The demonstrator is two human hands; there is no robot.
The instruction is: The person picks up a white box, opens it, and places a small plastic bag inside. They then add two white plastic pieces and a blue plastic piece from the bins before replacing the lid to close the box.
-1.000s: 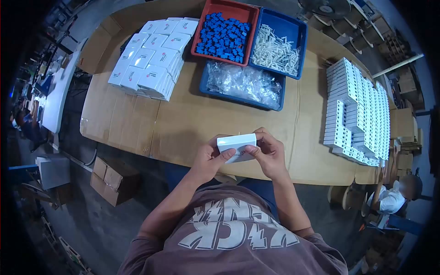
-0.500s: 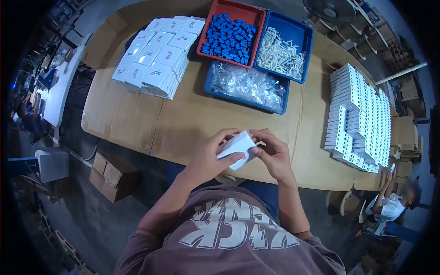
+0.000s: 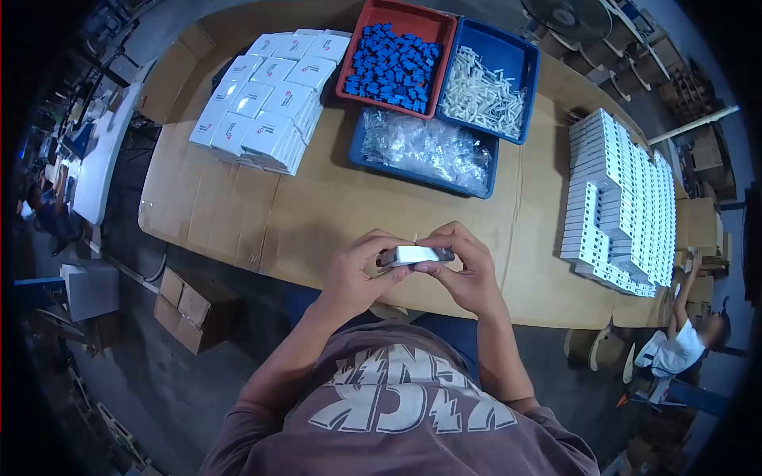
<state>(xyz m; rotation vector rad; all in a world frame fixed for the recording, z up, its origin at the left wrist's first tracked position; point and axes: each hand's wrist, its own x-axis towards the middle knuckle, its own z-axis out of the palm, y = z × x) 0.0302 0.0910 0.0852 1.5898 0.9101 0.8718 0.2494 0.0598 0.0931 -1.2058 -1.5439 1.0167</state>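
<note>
A small white box (image 3: pixel 414 255) is held at the table's near edge, in front of my chest, with one narrow side facing up. My left hand (image 3: pixel 359 268) grips its left end, thumb below and fingers above. At the other end, my right hand (image 3: pixel 464 270) pinches it between thumb and fingers. The fingers cover both ends of the box, and its lower part is hidden. A thin pale bit (image 3: pixel 416 237) sticks up behind it, too small to make out.
Printed white boxes (image 3: pixel 274 103) are stacked at the left. A red tray (image 3: pixel 413 16) with blue pieces, a blue tray (image 3: pixel 488 36) with white plugs and another blue tray (image 3: pixel 357 151) of clear bags stand behind. White units (image 3: pixel 627 198) are stacked right; a person (image 3: pixel 683 345) sits beyond.
The white box has turned from showing a tilted broad face to lying level with a narrow side up. Both hands turned with it. The person at the right raised an arm.
</note>
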